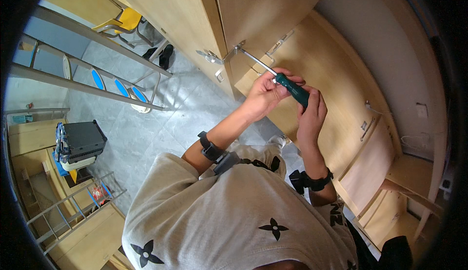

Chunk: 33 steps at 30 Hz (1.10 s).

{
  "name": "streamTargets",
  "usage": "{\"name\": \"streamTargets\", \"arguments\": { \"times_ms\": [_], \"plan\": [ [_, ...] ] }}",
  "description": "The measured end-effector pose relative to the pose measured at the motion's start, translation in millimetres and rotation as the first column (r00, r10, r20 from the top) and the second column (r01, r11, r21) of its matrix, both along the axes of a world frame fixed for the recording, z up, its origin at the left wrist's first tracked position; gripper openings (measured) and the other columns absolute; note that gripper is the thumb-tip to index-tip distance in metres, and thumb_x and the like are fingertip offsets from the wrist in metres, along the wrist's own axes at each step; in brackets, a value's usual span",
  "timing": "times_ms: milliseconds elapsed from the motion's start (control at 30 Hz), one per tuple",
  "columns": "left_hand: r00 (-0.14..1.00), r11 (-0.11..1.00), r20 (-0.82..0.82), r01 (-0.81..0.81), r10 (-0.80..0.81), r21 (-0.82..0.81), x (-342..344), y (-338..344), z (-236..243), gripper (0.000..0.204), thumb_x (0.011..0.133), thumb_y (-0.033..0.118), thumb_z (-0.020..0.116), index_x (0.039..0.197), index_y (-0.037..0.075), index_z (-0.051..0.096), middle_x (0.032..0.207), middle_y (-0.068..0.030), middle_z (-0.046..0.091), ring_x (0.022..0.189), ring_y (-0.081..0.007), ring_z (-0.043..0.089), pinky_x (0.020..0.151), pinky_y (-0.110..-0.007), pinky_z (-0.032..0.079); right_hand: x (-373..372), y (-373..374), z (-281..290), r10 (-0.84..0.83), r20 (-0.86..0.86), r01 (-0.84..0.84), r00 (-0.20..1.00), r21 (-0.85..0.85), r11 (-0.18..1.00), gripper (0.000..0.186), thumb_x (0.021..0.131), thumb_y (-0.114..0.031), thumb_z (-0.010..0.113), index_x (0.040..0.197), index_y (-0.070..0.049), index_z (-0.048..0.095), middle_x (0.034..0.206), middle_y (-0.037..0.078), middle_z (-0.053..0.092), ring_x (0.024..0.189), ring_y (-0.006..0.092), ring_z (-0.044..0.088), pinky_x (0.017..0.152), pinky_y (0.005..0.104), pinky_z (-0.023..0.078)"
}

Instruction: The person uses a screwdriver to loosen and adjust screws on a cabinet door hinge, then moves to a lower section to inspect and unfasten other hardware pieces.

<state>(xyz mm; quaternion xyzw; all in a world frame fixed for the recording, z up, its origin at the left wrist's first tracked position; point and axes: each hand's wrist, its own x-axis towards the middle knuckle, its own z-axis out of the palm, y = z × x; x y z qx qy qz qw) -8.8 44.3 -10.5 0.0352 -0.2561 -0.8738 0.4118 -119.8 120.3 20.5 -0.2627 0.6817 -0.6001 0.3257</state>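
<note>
Nearest the camera is the person's grey shirt with black star shapes, and two forearms rising from it, each with a black wrist strap. The right hand wraps the lower end of the dark green handle of a screwdriver, fingers curled round it. The left hand is just beside it, pinching the top of the handle where the metal shaft begins. Both hands are clamped on the tool and nearly touch each other.

The shaft runs up and left from the hands, and its tip meets a metal hinge at the edge of a light wooden cabinet door. A second metal fitting sits just left of it on the neighbouring panel.

Below the hands lies a desk top of the same pale wood, with drawers at the right.

Farther off, on the grey tiled floor, stand a metal ladder with blue pads, a black case, a pair of dark shoes and a yellow chair.
</note>
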Motion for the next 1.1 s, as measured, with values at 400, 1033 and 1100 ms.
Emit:
{"name": "streamTargets", "arguments": {
  "times_ms": [400,1033,1100],
  "plan": [
    [0.907,0.97,0.344,-0.232,0.242,-0.072,1.9,0.8,-3.5,0.011,0.081,0.002,0.064,0.091,-0.001,0.061,0.09,-0.0099,0.067,0.08,-0.0144,0.063,0.072,-0.026,0.052,-5.8,14.0,20.9,0.059,-0.876,-0.278,0.478,-0.087,0.957,0.033,0.078,-0.003,0.064,0.11,0.001,0.055,0.097,0.017,0.06,0.083,0.0328,0.06,0.071,0.0357,0.05],
    [0.973,0.954,0.134,-0.149,0.188,-0.259,31.5,-36.4,-21.7,0.048,0.078,0.009,0.067,0.12,0.001,0.047,0.124,-0.0181,0.052,0.118,-0.0322,0.048,0.102,-0.044,0.036,8.5,-5.9,29.3,0.081,-0.865,-0.337,0.496,-0.106,0.935,0.025,0.086,-0.024,0.058,0.104,-0.007,0.056,0.068,0.006,0.051,0.054,0.0159,0.054,0.046,0.0295,0.045],
    [0.988,0.986,0.075,-0.128,0.137,-0.107,34.3,-50.1,-18.0,0.045,0.085,0.017,0.061,0.123,0.0,0.045,0.124,-0.017,0.052,0.122,-0.0329,0.044,0.105,-0.044,0.033,-2.1,-11.5,26.6,0.203,-0.977,-0.366,0.06,0.168,0.915,0.044,0.074,-0.016,0.062,0.117,-0.008,0.055,0.073,0.008,0.052,0.058,0.019,0.057,0.049,0.0303,0.049]
  ]
}}
